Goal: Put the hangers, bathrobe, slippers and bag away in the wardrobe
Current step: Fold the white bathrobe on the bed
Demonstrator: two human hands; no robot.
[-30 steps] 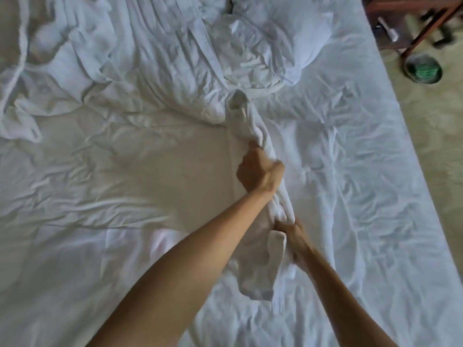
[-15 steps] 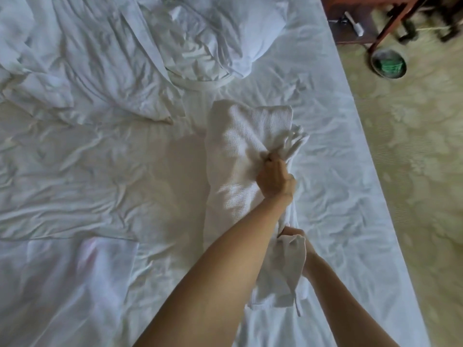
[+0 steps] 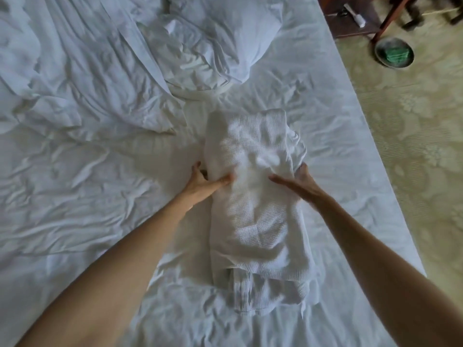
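Lying lengthwise on the bed (image 3: 95, 221), near its right edge, the folded white waffle-weave bathrobe (image 3: 255, 209) sits between the two hands in the head view, the only view there is. The left hand (image 3: 203, 180) takes the bundle's left edge, thumb pressed on top and the fingers going round the side where I cannot see their tips. The right hand (image 3: 298, 181) takes the right edge the same way, thumb laid flat across the cloth, its fingers (image 3: 303, 168) curling over the far side. Each hand therefore holds the robe, neither spread wide nor empty. The grip from both flanks looks meant to keep the folds together, so that the stack can either be squared up or lifted whole towards the wardrobe; which of the two I cannot tell.

By count: one bathrobe, two hands, one pillow (image 3: 225, 38) at the head of the bed, and one crumpled duvet (image 3: 75, 71) pushed to the left, probably cleared aside to leave flat room for folding. Off the bed, on the patterned carpet, stands one round bin (image 3: 394, 55) with something green inside, beside one wooden table (image 3: 355, 18). No hangers, slippers, bag or wardrobe appear.
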